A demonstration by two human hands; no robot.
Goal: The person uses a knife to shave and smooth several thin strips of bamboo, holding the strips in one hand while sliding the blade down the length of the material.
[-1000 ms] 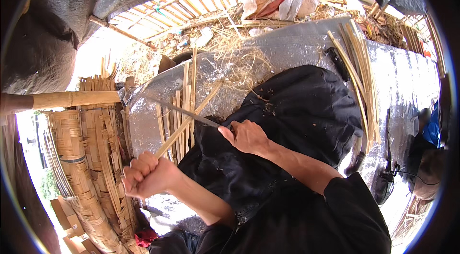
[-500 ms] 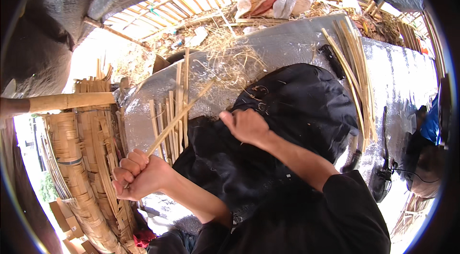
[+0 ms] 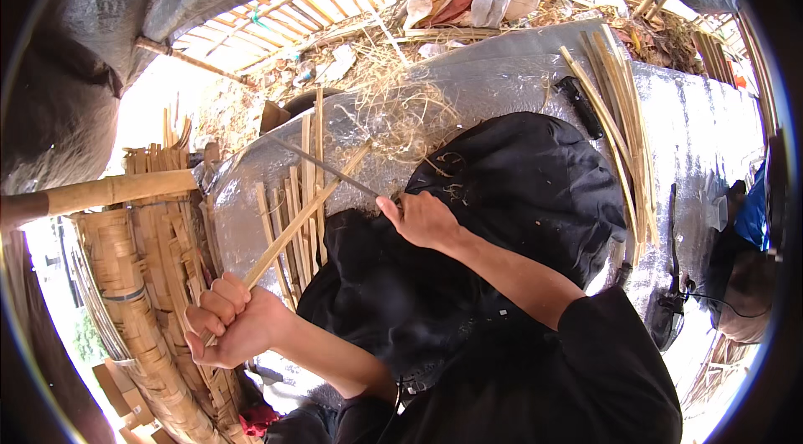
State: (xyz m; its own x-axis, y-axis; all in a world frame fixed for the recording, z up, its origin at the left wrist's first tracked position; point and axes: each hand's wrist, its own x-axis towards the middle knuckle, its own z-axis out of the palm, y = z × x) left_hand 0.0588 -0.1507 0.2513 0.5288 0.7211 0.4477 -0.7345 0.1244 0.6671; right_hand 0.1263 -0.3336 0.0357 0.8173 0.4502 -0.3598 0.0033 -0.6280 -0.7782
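My left fingers are closed round the lower end of a bamboo strip, slanting up-right past loose strips on the silver mat. Knife blade crosses it, contact unclear; my right hand grips the knife.

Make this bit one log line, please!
left hand: grips strip | right hand: holds knife | shavings: on silver sheet
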